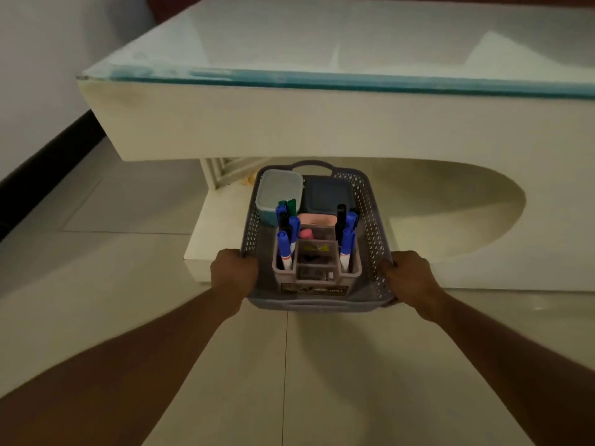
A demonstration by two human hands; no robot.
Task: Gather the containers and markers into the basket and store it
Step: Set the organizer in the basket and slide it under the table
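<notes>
A grey perforated basket [370, 220] is held level in front of the table's lower shelf [209, 239]. My left hand [233, 272] grips its left rim and my right hand [409, 275] grips its right rim. Inside stand a pink desk organiser [317, 268] with several blue, black and green markers [285, 249], a pale blue lidded container [278, 191] at the back left and a dark blue container [328, 194] at the back right. The basket's far handle reaches under the tabletop.
A white table with a glass top [322, 43] stands ahead, its thick front edge [289, 130] overhanging the shelf. A curved white base [483, 246] lies to the right. Tiled floor [128, 317] spreads below, and a wall with a dark skirting runs along the left.
</notes>
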